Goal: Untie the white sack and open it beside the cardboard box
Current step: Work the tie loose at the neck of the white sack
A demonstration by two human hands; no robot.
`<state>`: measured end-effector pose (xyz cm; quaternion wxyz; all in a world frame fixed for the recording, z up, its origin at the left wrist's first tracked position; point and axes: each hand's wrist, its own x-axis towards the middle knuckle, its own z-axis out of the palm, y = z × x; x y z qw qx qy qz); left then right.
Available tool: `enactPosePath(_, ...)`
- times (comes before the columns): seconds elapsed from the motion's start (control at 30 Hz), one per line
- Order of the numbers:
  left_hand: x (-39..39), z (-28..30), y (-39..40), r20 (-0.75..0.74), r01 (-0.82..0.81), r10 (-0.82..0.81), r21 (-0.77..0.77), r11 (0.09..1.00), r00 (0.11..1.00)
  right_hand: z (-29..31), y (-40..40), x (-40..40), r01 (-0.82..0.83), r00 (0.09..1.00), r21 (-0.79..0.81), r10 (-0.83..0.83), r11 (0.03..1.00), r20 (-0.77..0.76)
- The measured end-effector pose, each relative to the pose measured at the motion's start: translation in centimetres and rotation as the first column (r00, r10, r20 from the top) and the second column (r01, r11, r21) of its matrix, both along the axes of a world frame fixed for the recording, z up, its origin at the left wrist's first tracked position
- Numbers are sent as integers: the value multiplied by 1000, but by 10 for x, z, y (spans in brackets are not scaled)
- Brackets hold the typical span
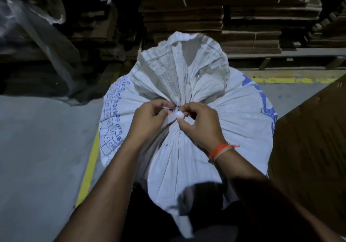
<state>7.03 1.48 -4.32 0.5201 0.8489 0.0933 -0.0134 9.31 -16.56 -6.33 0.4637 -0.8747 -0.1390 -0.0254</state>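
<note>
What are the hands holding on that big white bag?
Both hands pinch the white tie strip at the knot cinching the white sack neck: left hand on one side, right hand on the other.

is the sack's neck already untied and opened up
No, the white sack is bunched shut at its neck, where the left hand and right hand pinch the white tie strip.

The sack is standing left of the box; both hands are meeting on its tie.
</note>
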Motion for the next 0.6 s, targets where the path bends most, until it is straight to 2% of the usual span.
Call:
enactPosePath(0.13, -1, 4, -1, -19, 110, -110, 36, 993, 994, 3, -2, -2, -11, 1000, 17, 12, 1000, -15)
enactPosePath(0.37, -2, 5, 5, -34, 197, -195, 49, 979, 980, 7, -2, -5, 20, 999, 112, -15, 994, -43)
enactPosePath(0.6, 3, 3, 14, -14, 302, -305, 194, 933, 952, 9, -4, -2, 44, 997, 156, -33, 987, -73)
